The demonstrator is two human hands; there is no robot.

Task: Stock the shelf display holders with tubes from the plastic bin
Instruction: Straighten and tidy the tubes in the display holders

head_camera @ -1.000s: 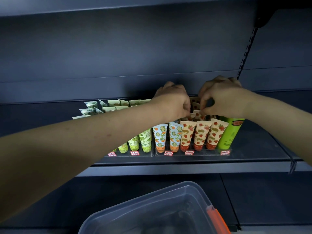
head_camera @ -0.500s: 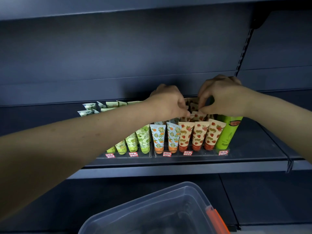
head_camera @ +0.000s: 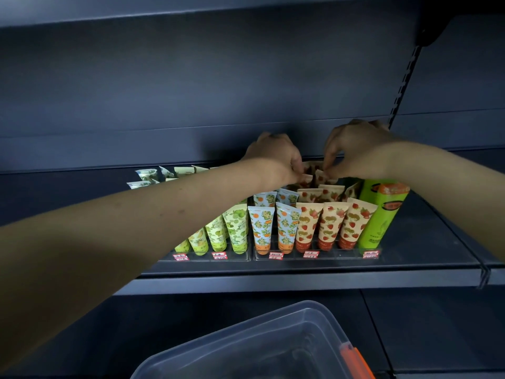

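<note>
Your left hand (head_camera: 276, 160) and right hand (head_camera: 360, 151) are both reaching to the rear of the dark shelf (head_camera: 300, 280), close together but not touching. They sit over the back-row strawberry tubes (head_camera: 314, 177).

Your left fingers (head_camera: 296, 168) are curled tight, and their tips nip the crimped top of one of those tubes. Your right thumb and forefinger (head_camera: 329, 166) are drawn together on the crimped top of the tube just beside it. The other right fingers arch above. Neither hand is spread wide.

In front of your hands, the front-row strawberry tubes (head_camera: 330, 225) stand cap-down and leaning back in the clear display holders (head_camera: 314, 259). More rows stand behind them. To their left are the orange-blossom tubes (head_camera: 262, 225), then the green fruit tubes (head_camera: 235, 228), which your left forearm partly covers. A tall green tube (head_camera: 379, 214) stands just right of the strawberry row, under your right wrist. Pale green tubes (head_camera: 147, 175) show at the back left, beyond your forearm. Red-and-white price tags (head_camera: 276, 255) line the holders' front lip.

The plastic bin (head_camera: 246, 346) is below the shelf at the bottom of the view, well apart from both hands. It has an orange latch (head_camera: 355, 359) on its right side. You can't make out what lies inside it.
</note>
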